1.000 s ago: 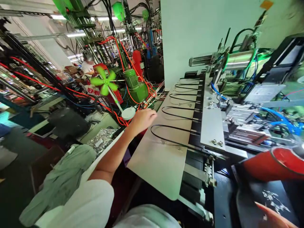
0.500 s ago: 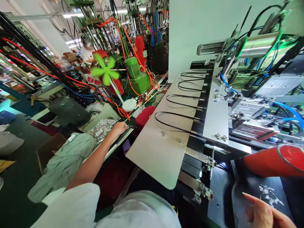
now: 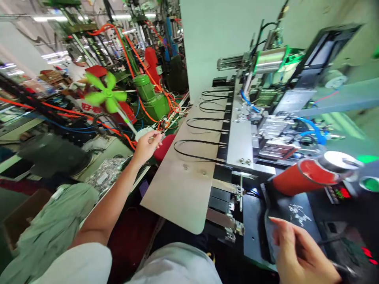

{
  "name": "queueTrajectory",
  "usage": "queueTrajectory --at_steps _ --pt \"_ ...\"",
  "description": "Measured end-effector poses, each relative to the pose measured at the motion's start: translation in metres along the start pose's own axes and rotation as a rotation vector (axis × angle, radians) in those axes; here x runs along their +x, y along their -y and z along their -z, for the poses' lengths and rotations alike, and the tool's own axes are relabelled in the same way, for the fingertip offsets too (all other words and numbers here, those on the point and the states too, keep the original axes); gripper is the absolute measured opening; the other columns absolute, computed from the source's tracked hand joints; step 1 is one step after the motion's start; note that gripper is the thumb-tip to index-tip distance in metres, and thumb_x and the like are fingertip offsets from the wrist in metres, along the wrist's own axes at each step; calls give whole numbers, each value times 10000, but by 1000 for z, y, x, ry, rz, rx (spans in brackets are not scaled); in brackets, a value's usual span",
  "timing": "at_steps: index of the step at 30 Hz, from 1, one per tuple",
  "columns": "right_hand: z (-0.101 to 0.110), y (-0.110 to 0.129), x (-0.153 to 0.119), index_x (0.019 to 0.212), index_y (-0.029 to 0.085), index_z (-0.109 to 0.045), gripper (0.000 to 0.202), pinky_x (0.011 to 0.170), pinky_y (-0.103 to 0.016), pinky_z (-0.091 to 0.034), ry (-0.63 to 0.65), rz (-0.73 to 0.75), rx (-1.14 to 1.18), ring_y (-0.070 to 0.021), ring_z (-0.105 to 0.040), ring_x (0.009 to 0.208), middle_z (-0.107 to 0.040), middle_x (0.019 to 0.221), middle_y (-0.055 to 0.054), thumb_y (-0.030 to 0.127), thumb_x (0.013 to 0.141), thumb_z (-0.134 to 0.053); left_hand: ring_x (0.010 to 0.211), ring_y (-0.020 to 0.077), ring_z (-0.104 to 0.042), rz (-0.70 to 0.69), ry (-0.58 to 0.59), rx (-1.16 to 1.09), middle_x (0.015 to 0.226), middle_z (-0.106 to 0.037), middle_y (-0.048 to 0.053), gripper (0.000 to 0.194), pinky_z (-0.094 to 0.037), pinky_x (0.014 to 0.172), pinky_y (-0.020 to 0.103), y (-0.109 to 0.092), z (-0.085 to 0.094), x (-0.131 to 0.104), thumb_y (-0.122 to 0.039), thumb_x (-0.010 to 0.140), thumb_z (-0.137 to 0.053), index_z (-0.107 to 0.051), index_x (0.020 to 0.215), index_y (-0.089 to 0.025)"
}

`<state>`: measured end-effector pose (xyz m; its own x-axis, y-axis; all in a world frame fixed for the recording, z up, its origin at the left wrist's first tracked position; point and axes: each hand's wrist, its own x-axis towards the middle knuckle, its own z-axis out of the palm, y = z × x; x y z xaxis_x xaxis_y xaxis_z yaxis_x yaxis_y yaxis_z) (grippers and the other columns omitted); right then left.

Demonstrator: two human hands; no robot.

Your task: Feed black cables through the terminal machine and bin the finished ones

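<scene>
My left hand (image 3: 146, 146) is raised beside the far left edge of a beige metal plate (image 3: 177, 193). Its fingers are pinched together, and a tiny shiny bit may show at the tips, too small to name. Several black cable loops (image 3: 197, 151) lie across the plate, their ends running into the machine (image 3: 241, 138). At lower right, my right hand (image 3: 299, 252) hovers over a dark tray, index finger and thumb drawn close and the others curled. Whatever it may hold is hidden. Small silvery metal parts (image 3: 299, 215) lie on the dark tray (image 3: 269, 205) just beyond it.
A red cylinder (image 3: 290, 177) lies tilted behind the metal parts. On the left are a green fan (image 3: 109, 94), a bag of small metal parts (image 3: 105, 173) and a pale green cloth (image 3: 59, 221). A green motor (image 3: 145, 87) and orange hoses stand farther back.
My left hand has lifted from near the bag of metal parts and moved toward the plate. My right hand has come further into view. The camera has turned right.
</scene>
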<state>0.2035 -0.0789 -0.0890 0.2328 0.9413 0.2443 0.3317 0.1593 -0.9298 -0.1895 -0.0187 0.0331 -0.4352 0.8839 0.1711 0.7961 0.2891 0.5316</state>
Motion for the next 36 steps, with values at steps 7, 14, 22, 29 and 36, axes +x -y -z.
queueTrajectory --at_steps 7,14,22,29,36 --pt "-13 42 18 846 192 -696 200 581 -214 -462 240 42 148 -136 -601 604 -637 670 1 294 920 -541 607 96 -583 -474 936 -336 740 -644 14 260 -450 590 192 -148 -75 -58 -356 893 -535 -680 857 -143" --pt "-30 40 19 835 185 -645 113 636 -218 -465 187 -77 313 -138 -604 691 -651 761 -5 259 897 -586 631 97 -544 -599 892 -247 707 -598 -11 221 -392 615 206 -155 -103 -75 -274 900 -515 -663 789 -152" --pt "-39 37 17 894 214 -664 73 665 -223 -452 138 51 410 -133 -589 739 -655 825 -4 199 902 -593 590 93 -525 -314 1096 -431 699 -548 -12 282 -431 557 199 -148 -99 -80 -357 914 -481 -613 796 -138" --pt "-35 43 21 804 185 -645 122 598 -224 -404 175 -5 370 -120 -521 647 -599 724 8 220 901 -580 707 109 -568 -830 666 -177 786 -589 11 233 -433 649 212 -141 -97 -83 -266 944 -477 -658 845 -156" --pt "-26 48 35 667 167 -589 213 546 -236 -337 362 -24 366 -114 -445 588 -513 621 22 229 870 -606 661 93 -541 -1020 657 -124 768 -565 2 228 -402 607 199 -141 -93 -76 -245 949 -479 -662 844 -158"
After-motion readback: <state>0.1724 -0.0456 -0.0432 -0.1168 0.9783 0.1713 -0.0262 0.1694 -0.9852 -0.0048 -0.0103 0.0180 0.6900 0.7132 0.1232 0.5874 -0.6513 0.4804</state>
